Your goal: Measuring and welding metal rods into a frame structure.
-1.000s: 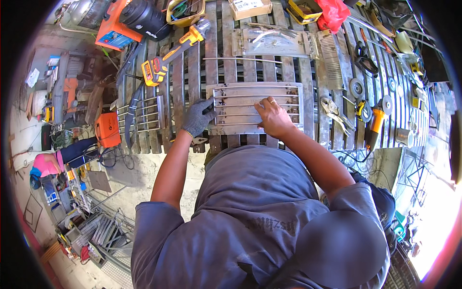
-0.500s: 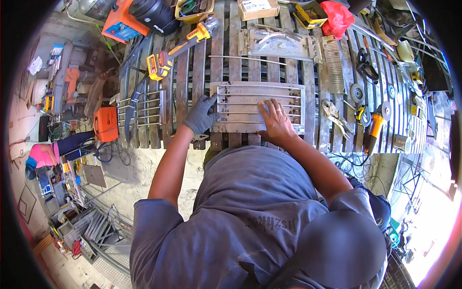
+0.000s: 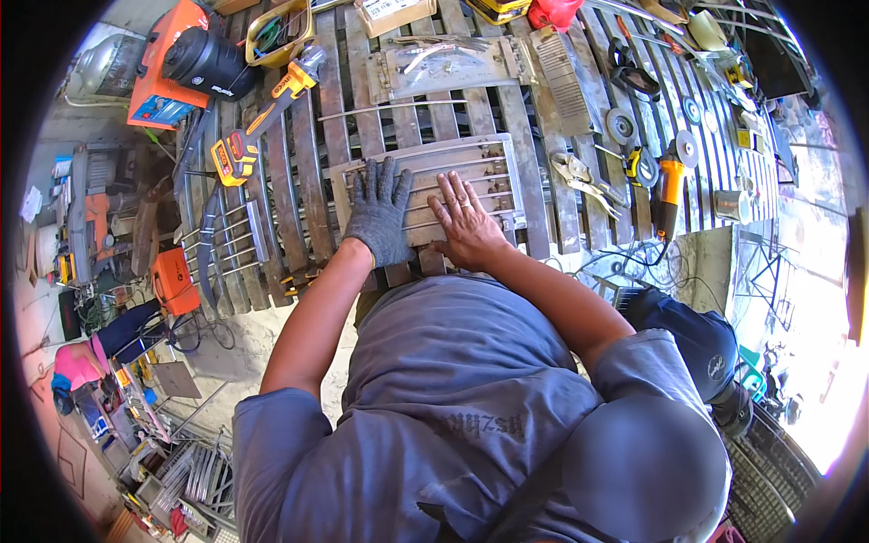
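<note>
A rectangular metal grille (image 3: 516, 176) with several thin parallel rods lies on a flat metal plate (image 3: 423, 210) on the slatted bench, at its near edge. My left hand (image 3: 380, 217), in a dark grey knit glove, rests open on the left part of the grille, fingers spread and pointing away from me, hiding that end. On the grille's middle lies my bare right hand (image 3: 469, 228), a ring on one finger. Its fingers are stretched out over the rods, the thumb out to the left. Neither hand grips anything.
A similar rod grille (image 3: 256, 233) lies to the left. Beyond the work are a yellow cordless angle grinder (image 3: 272, 113), a loose rod (image 3: 394, 109) and another metal plate (image 3: 444, 71). Locking pliers (image 3: 584, 184), a tape measure (image 3: 642, 166) and a corded grinder (image 3: 671, 190) lie right.
My left hand has gone from the grille's left edge to lying flat across its left part, fingers now spread. My right hand stays on the rods. The whole view has turned and shifted.
</note>
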`<action>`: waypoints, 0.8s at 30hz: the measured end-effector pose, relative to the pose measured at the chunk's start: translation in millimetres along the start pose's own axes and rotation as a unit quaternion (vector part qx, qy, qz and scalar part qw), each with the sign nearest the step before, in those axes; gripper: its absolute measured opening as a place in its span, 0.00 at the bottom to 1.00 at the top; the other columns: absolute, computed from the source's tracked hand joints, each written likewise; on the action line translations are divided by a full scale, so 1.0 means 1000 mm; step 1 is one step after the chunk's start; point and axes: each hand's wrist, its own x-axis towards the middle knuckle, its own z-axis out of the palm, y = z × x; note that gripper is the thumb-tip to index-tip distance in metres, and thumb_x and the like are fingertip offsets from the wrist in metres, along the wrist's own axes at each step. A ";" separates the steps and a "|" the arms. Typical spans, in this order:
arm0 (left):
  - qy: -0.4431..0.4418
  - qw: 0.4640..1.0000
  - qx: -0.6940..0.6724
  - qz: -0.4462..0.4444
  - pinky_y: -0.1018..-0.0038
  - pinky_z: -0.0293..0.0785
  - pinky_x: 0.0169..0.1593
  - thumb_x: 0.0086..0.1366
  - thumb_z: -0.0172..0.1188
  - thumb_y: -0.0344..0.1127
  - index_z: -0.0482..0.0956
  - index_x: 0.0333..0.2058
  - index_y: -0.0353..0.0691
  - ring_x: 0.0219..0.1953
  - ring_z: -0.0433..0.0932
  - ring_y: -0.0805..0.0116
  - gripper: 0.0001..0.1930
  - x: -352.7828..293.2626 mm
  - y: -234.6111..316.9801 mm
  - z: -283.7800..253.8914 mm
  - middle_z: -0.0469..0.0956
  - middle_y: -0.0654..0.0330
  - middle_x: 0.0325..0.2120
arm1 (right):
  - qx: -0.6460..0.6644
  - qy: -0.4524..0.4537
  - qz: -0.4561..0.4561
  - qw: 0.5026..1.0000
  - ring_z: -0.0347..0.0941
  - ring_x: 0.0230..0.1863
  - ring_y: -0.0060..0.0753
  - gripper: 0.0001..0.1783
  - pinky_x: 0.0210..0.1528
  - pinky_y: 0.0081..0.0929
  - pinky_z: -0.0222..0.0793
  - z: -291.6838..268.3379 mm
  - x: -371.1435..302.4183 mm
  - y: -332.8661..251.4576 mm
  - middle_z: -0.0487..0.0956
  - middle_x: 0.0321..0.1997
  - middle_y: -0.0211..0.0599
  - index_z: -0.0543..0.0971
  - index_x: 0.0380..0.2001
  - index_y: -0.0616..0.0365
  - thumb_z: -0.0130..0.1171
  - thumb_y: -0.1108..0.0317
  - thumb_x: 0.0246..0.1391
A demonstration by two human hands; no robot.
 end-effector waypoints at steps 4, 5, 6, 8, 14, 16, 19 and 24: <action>-0.016 0.999 -0.019 0.026 0.37 0.37 0.77 0.45 0.75 0.61 0.51 0.76 0.37 0.77 0.44 0.29 0.65 0.002 0.008 0.000 0.48 0.33 0.75 | 0.030 -0.002 0.012 0.999 0.35 0.84 0.63 0.48 0.83 0.55 0.36 0.005 -0.003 0.002 0.43 0.83 0.63 0.64 0.74 0.62 0.59 0.38 0.62; 0.007 0.999 -0.023 0.029 0.37 0.39 0.77 0.45 0.76 0.59 0.54 0.74 0.36 0.76 0.49 0.30 0.63 -0.001 0.011 0.001 0.52 0.33 0.73 | 0.032 -0.002 0.011 0.999 0.35 0.84 0.63 0.48 0.83 0.55 0.36 0.006 -0.004 0.001 0.43 0.83 0.63 0.64 0.74 0.62 0.59 0.38 0.62; 0.005 0.999 -0.022 0.028 0.37 0.39 0.77 0.45 0.76 0.59 0.54 0.74 0.36 0.76 0.49 0.30 0.63 0.000 0.011 0.003 0.52 0.33 0.73 | 0.031 0.010 0.007 0.999 0.36 0.84 0.64 0.47 0.82 0.56 0.38 0.006 -0.004 0.000 0.44 0.83 0.64 0.64 0.73 0.63 0.59 0.39 0.63; 0.005 1.000 -0.016 0.010 0.38 0.39 0.77 0.45 0.77 0.56 0.57 0.73 0.33 0.76 0.49 0.29 0.61 0.005 0.011 0.005 0.52 0.32 0.72 | 0.032 0.020 0.001 0.999 0.37 0.84 0.65 0.46 0.81 0.57 0.40 0.007 -0.004 -0.001 0.44 0.83 0.65 0.64 0.73 0.64 0.59 0.41 0.63; 0.002 1.000 0.010 -0.010 0.37 0.39 0.77 0.50 0.73 0.52 0.58 0.72 0.31 0.76 0.47 0.27 0.55 0.006 0.019 0.017 0.50 0.30 0.73 | 0.025 -0.007 0.012 1.000 0.37 0.83 0.69 0.46 0.79 0.61 0.44 0.005 -0.001 -0.005 0.45 0.82 0.67 0.62 0.73 0.65 0.56 0.41 0.65; 0.013 1.000 0.005 -0.019 0.37 0.40 0.77 0.54 0.70 0.47 0.59 0.72 0.30 0.76 0.47 0.26 0.51 0.004 0.016 0.026 0.50 0.28 0.73 | 0.033 -0.016 0.000 0.999 0.37 0.83 0.69 0.45 0.79 0.62 0.44 0.001 0.000 -0.008 0.46 0.82 0.68 0.62 0.73 0.66 0.56 0.41 0.66; 0.011 1.000 -0.025 -0.009 0.38 0.43 0.77 0.53 0.69 0.40 0.61 0.70 0.28 0.75 0.48 0.24 0.48 0.008 0.024 0.017 0.50 0.26 0.72 | 0.037 -0.018 0.022 0.999 0.37 0.83 0.70 0.46 0.79 0.62 0.43 0.004 -0.003 -0.006 0.46 0.81 0.69 0.62 0.73 0.67 0.59 0.43 0.65; 0.017 0.999 -0.021 -0.018 0.37 0.42 0.77 0.53 0.70 0.38 0.61 0.70 0.27 0.75 0.48 0.23 0.47 0.008 0.025 0.016 0.50 0.25 0.72 | 0.034 -0.032 0.020 0.999 0.37 0.83 0.73 0.46 0.79 0.62 0.44 0.001 0.001 -0.007 0.45 0.81 0.71 0.61 0.72 0.67 0.61 0.45 0.64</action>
